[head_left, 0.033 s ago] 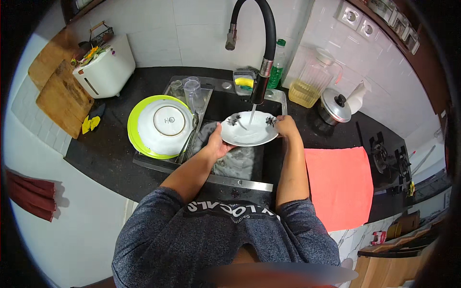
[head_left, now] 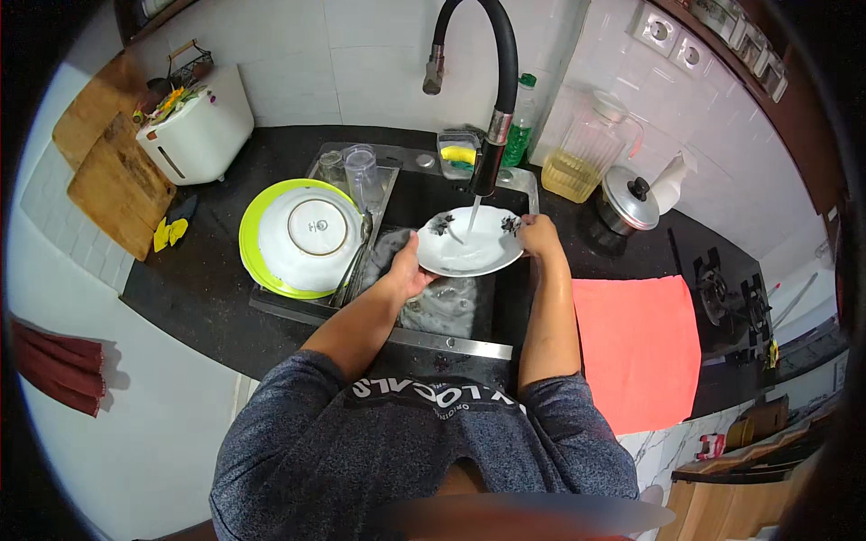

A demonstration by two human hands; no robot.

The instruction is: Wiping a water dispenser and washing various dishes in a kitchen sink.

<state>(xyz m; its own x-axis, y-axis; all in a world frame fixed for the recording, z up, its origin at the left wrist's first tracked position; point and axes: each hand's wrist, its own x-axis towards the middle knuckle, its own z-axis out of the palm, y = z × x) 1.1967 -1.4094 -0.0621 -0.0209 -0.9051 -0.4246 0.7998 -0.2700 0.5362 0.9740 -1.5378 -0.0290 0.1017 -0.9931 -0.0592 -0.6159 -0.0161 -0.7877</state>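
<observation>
Over the black sink [head_left: 511, 307], a white plate [head_left: 469, 257] with dark flower prints is held in both hands, tilted, its inner face up. My left hand [head_left: 410, 270] grips its left rim, thumb at the edge and fingers underneath. My right hand [head_left: 539, 238] holds the right rim, with some fingers hidden. A thin stream of water [head_left: 474, 215] falls onto the plate from the black faucet [head_left: 487, 167]. Left of the sink, a white dish [head_left: 280, 234] lies bottom up on a lime-green plate [head_left: 249, 257], beside spoon-like cutlery [head_left: 354, 261].
Glasses [head_left: 363, 176] stand behind the stacked dishes. A tub with a yellow sponge [head_left: 458, 155] and a green bottle [head_left: 520, 135] are behind the faucet. To the right are a coral cloth [head_left: 636, 352], a lidded pot [head_left: 629, 200], a pitcher [head_left: 582, 162] and a stove [head_left: 731, 298].
The plate has shifted very slightly right and tipped a little more, with both hands keeping their hold on it. Nothing else has visibly moved.
</observation>
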